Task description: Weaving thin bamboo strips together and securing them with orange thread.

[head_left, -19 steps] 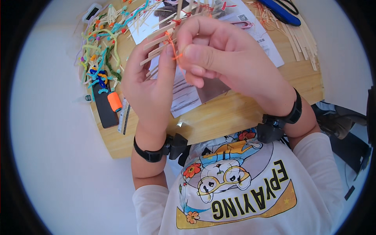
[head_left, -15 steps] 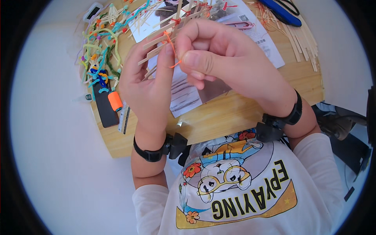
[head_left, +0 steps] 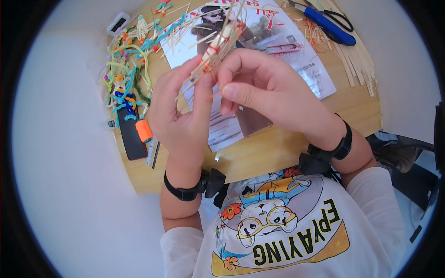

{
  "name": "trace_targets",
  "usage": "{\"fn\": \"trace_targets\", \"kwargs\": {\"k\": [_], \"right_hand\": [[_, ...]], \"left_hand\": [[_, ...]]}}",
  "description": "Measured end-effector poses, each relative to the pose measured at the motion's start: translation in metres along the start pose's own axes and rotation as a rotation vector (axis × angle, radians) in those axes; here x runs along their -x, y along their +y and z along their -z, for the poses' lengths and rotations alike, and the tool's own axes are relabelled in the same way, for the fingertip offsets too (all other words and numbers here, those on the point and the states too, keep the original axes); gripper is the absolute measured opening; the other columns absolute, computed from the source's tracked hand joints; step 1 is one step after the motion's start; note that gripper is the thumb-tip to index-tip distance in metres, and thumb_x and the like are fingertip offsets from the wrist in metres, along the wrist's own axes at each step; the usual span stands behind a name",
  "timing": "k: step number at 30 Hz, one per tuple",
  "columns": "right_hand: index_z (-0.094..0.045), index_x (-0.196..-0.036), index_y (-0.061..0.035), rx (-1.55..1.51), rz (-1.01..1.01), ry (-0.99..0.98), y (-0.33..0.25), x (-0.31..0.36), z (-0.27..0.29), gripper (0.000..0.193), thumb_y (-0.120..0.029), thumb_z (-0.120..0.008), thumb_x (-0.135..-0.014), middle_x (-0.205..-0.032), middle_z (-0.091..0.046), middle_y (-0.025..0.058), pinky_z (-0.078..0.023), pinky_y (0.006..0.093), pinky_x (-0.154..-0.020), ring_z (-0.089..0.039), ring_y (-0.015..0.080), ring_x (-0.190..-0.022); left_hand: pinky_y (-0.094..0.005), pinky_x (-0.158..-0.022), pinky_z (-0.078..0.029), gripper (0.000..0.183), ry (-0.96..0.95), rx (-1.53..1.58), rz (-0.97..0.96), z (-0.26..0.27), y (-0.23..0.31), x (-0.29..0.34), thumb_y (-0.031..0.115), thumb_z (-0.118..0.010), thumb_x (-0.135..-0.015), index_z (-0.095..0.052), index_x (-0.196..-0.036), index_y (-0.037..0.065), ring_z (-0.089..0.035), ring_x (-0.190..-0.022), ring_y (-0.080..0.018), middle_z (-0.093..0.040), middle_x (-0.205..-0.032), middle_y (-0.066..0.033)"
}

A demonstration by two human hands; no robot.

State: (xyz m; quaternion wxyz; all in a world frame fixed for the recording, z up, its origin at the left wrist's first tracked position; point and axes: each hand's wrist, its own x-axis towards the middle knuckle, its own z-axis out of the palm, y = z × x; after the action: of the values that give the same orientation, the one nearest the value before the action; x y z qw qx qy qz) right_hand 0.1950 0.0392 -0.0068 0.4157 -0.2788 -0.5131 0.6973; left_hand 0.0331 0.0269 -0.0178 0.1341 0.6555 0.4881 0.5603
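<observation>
Above the table, my left hand is closed around one end of a bundle of thin wooden sticks, bound at several spots with red-orange thread. The bundle slants up and away from me. Close on its right, my right hand pinches the loose end of an orange thread between thumb and forefinger. That thread runs from the sticks near my left thumb. Its other fingers are curled, and their tips are partly hidden.
A printed magazine page lies under my hands, with pink thread snips on it. Blue-handled pliers and flat wooden strips are at right. At left are colourful pipe-cleaner pieces, an orange thread spool, a black phone and a ruler.
The stick bundle has turned to a narrower, steeper angle. Both hands sit slightly lower in the picture, and the whole view has shifted a little. My right hand still pinches the thread.
</observation>
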Motion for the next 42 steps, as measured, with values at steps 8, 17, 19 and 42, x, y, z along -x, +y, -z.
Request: {"fn": "trace_targets", "kwargs": {"k": [8,17,19,42], "right_hand": [[-0.051,-0.091,-0.0062,0.042,0.016,-0.098,-0.008,0.002,0.005,0.003,-0.009,-0.052,-0.092,-0.067,-0.049,-0.0045,-0.040,0.0199,-0.041,-0.046,0.0024,-0.052],[-0.049,-0.091,-0.0047,-0.007,0.002,-0.170,-0.012,0.006,0.000,0.003,-0.007,-0.051,-0.092,-0.067,-0.046,-0.0052,-0.031,0.0190,-0.052,-0.039,0.0023,-0.060],[-0.051,-0.093,-0.0047,-0.053,-0.042,-0.193,-0.013,0.006,0.003,0.004,-0.008,-0.052,-0.091,-0.069,-0.050,-0.0047,-0.033,0.0188,-0.053,-0.040,0.0021,-0.061],[-0.052,-0.088,-0.0041,0.051,-0.181,-0.351,-0.029,0.017,0.020,0.008,-0.011,-0.056,-0.091,-0.067,-0.050,-0.0040,-0.035,0.0186,-0.052,-0.042,0.0029,-0.057]], "left_hand": [[-0.0276,-0.077,-0.048,0.021,0.020,0.119,0.127,0.000,0.007,0.004,-0.002,-0.068,-0.079,-0.065,-0.100,0.000,-0.063,-0.086,-0.0177,-0.067,-0.095,-0.0106],[-0.0276,-0.077,-0.048,0.025,-0.016,0.064,0.020,-0.003,0.004,0.005,-0.005,-0.067,-0.076,-0.066,-0.100,0.001,-0.063,-0.086,-0.0191,-0.068,-0.095,-0.0102],[-0.0275,-0.077,-0.048,0.025,-0.059,0.077,0.050,-0.001,0.004,0.004,-0.005,-0.066,-0.077,-0.065,-0.102,0.001,-0.063,-0.087,-0.0183,-0.068,-0.095,-0.0101],[-0.0235,-0.071,-0.054,0.019,-0.215,0.292,0.330,0.008,0.025,-0.005,-0.002,-0.063,-0.081,-0.065,-0.100,0.000,-0.065,-0.080,-0.0108,-0.066,-0.097,-0.0067]]}}
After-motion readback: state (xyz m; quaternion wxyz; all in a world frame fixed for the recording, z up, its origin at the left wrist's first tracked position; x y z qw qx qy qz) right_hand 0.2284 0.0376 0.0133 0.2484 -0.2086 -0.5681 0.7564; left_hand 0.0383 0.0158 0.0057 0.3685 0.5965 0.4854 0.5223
